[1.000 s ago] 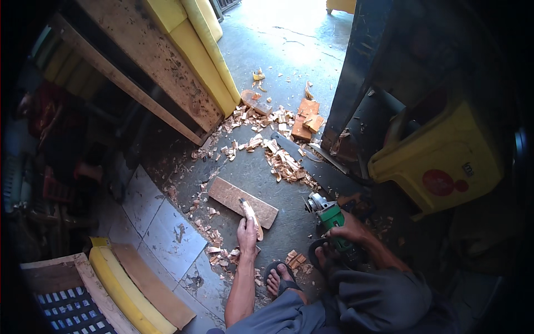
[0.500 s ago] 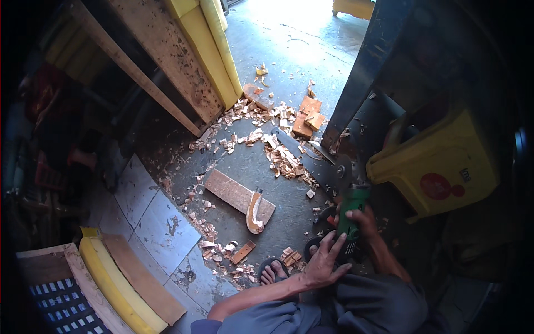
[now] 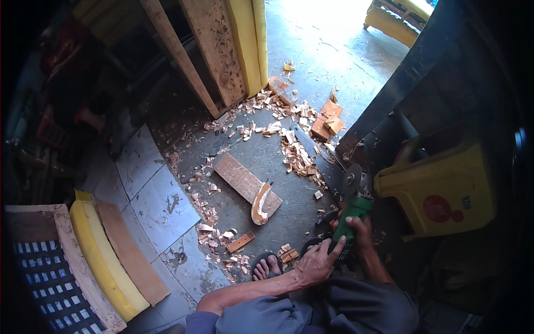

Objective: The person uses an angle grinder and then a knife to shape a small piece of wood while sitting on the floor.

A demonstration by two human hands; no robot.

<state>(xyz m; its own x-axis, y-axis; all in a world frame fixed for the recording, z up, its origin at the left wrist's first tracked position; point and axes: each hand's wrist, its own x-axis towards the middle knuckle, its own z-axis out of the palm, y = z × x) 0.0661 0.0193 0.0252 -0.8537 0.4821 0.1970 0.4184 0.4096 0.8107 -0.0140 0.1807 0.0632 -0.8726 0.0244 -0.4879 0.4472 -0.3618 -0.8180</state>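
My right hand (image 3: 362, 232) is wrapped round a green angle grinder (image 3: 354, 214), whose grey disc (image 3: 352, 179) points away from me. My left hand (image 3: 317, 264) closes on the rear end of the grinder's body; its fingertips are partly hidden there. A wooden board (image 3: 238, 176) lies flat on the floor ahead and to the left. Across the board's near end rests a curved, carved wooden handle (image 3: 259, 207) with a pale face and a dark tip.
Wood chips (image 3: 297, 158) ring the board. Wooden blocks (image 3: 328, 123) and a long dark blade (image 3: 306, 142) lie beyond. At right stands a yellow plastic container (image 3: 434, 192); at left, a yellow foam strip (image 3: 105, 256) beside a crate (image 3: 53, 284). My sandalled foot (image 3: 267, 266) is close by.
My left hand has gone from spread fingers beside the grinder to closing on its rear end. The view has shifted, so the surroundings sit differently. The board and carved handle lie as before.
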